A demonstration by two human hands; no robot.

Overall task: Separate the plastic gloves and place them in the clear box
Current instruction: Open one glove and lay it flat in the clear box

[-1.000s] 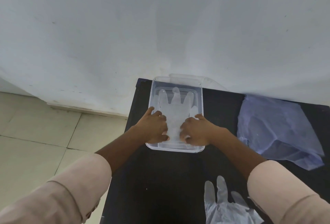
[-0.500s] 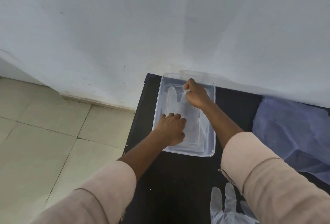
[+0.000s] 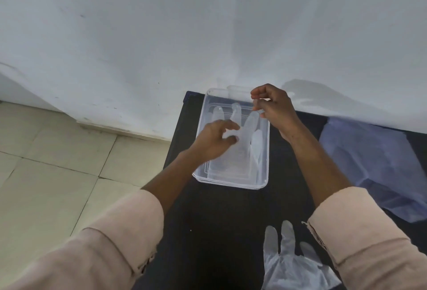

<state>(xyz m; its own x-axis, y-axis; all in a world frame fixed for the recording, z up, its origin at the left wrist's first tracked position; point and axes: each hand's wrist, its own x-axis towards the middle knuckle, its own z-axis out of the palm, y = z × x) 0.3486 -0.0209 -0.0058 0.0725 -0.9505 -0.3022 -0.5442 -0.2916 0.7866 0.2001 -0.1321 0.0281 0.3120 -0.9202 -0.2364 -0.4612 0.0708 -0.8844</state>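
**Smoothing a glove into the box, with more waiting nearby**

At the left, pale floor tiles (image 3: 57, 155) run alongside the black table (image 3: 221, 220). Moving right, the left hand (image 3: 213, 140) hovers over the clear box (image 3: 233, 182), fingers spread and loosely curled; it holds nothing, though the fingertips look close to or touching the glove in the box (image 3: 245, 142). That glove lies flat inside, its fingers pointing toward the far wall.

Further right, the right hand (image 3: 273, 107) is raised over the far right corner of the box, thumb and forefinger pinched together. Whether a bit of thin plastic is caught between them cannot be told; the film is too sheer.

Near the bottom, right of centre, a pile of plastic gloves (image 3: 288, 264) lies on the table, well apart from the box. At far right sits a bluish plastic bag (image 3: 374, 162).

The step in hand appears to be settling one glove in the box. The next move likely calls for reaching back to the near pile and peeling off a single layer, since such films cling.
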